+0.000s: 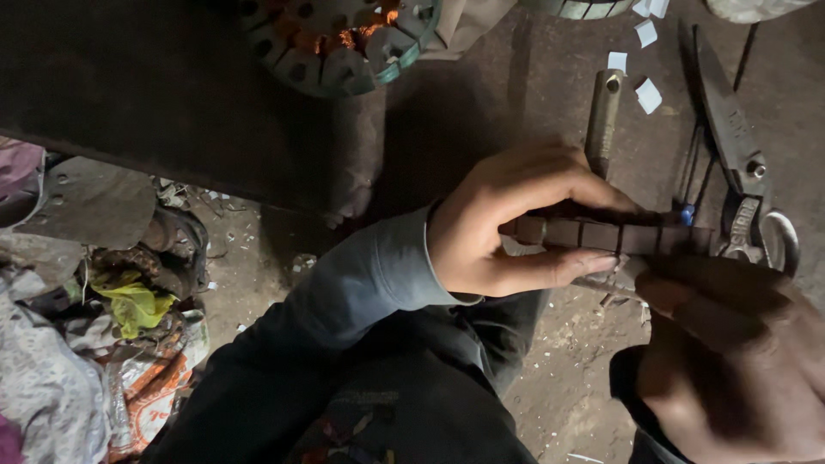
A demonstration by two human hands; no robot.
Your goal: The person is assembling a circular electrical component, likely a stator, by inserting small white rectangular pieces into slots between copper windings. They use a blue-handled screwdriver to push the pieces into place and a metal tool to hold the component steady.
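Observation:
My left hand (516, 228), in a grey-blue sleeve, pinches a brown bar (619, 236) marked into segments, thumb below and fingers above. A thin dark stick with a blue tip (686, 213) lies along the bar's top under those fingers. My right hand (730, 361) is in shadow at the lower right. Its thumb presses against the underside of the bar's right end. Both hands hold the bar level above the dark work surface (481, 112).
Large metal shears (730, 137) lie at the right, just behind the bar. A metal tool handle (603, 107) sits behind my left hand. A round motor stator with copper windings (344, 43) is at the top. Small white paper pieces (646, 93) are scattered there. Rags and bags (129, 344) lie on the floor at left.

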